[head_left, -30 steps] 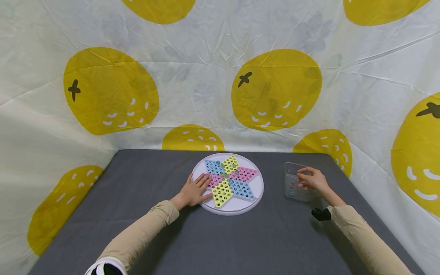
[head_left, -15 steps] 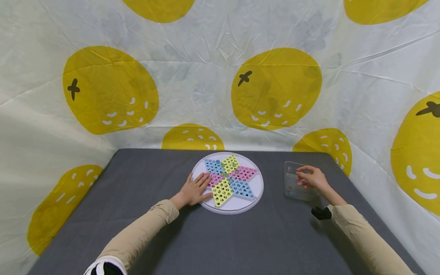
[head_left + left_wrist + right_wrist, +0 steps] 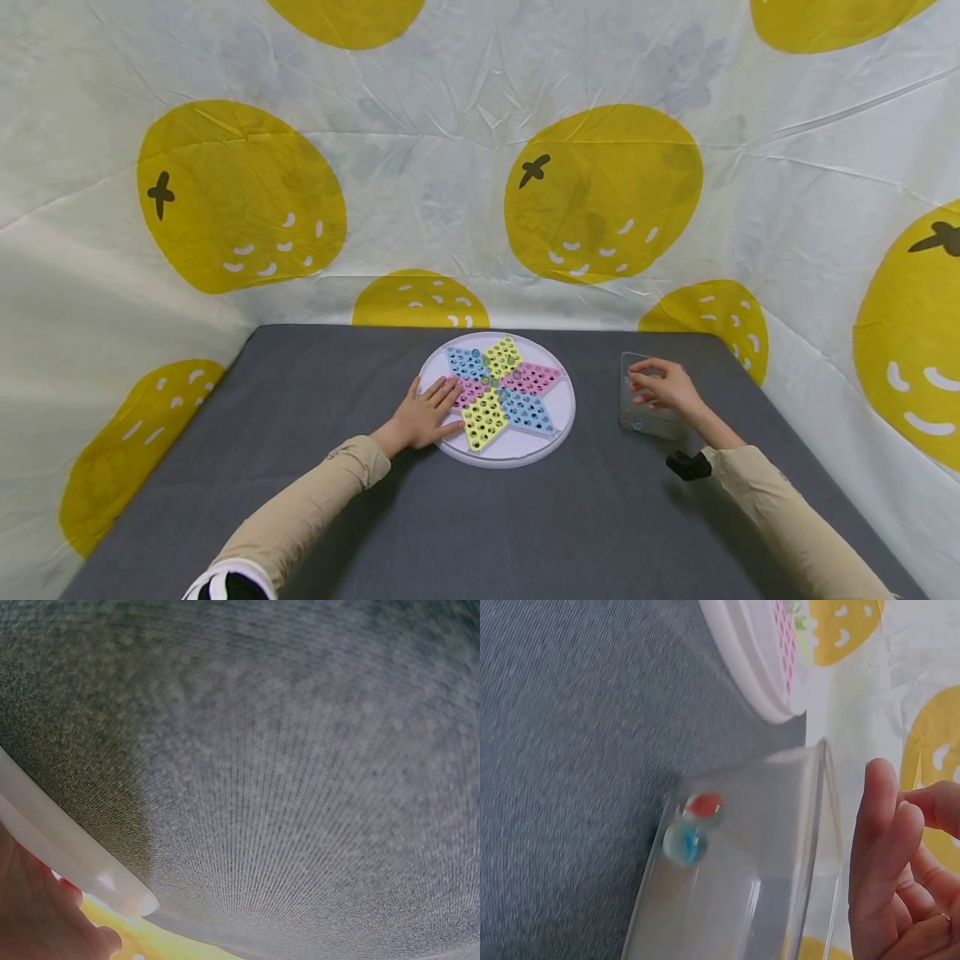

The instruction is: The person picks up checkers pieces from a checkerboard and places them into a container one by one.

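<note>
My left hand (image 3: 420,419) rests with fingers spread on the left side of a round white Chinese checkers board (image 3: 517,457). Its star has pink, yellow and blue points, with several glass marbles near the middle. In the right wrist view, a clear plastic box (image 3: 731,900) holds a red-streaked marble (image 3: 705,805) and a blue-streaked marble (image 3: 685,844) in one corner. Over that box hovers my right hand (image 3: 666,390), fingers bent and the thumb tip close to the fingertips. I cannot tell whether a small marble is hidden between them.
A dark grey cloth (image 3: 555,525) covers the table. Behind and beside it hangs a white curtain (image 3: 427,192) printed with big yellow fruit. A black wrist device (image 3: 688,466) sits under the right cuff.
My right hand has shifted a little to the left over the clear box during the last half second. My left hand and the board have stayed in place.
</note>
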### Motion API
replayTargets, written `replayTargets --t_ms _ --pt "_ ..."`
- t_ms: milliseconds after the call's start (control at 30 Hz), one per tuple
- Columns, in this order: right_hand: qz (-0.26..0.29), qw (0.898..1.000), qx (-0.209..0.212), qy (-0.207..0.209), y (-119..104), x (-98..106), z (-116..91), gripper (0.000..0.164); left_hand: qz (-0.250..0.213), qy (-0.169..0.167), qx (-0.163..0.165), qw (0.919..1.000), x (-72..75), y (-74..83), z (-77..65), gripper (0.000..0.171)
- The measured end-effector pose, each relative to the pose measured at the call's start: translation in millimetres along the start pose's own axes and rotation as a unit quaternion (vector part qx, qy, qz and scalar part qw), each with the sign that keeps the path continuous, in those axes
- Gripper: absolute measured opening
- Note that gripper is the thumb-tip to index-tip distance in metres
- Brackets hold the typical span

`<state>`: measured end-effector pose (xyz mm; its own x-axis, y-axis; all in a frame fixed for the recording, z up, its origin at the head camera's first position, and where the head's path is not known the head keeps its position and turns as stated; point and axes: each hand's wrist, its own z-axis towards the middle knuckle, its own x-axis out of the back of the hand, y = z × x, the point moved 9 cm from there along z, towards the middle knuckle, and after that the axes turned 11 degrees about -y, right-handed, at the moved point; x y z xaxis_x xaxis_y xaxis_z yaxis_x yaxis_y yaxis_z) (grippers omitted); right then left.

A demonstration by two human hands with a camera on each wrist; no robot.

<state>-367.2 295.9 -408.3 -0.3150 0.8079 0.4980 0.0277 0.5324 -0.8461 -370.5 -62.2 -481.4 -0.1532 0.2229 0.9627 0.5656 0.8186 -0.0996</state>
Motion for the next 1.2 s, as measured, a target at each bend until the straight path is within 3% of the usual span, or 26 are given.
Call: replayTargets --t_ms 867,1200 --pt "0.013 0.999 0.037 -0.030 -32.9 -47.7 20.5 0.035 -0.005 -0.003 0.002 1.0000 1.0 0.5 -0.8 0.069" --pt "-0.007 0.999 0.031 -0.041 -40.0 -72.9 32.8 0.036 -0.010 0.023 -0.008 0.9997 3.3 0.8 -1.7 0.069"
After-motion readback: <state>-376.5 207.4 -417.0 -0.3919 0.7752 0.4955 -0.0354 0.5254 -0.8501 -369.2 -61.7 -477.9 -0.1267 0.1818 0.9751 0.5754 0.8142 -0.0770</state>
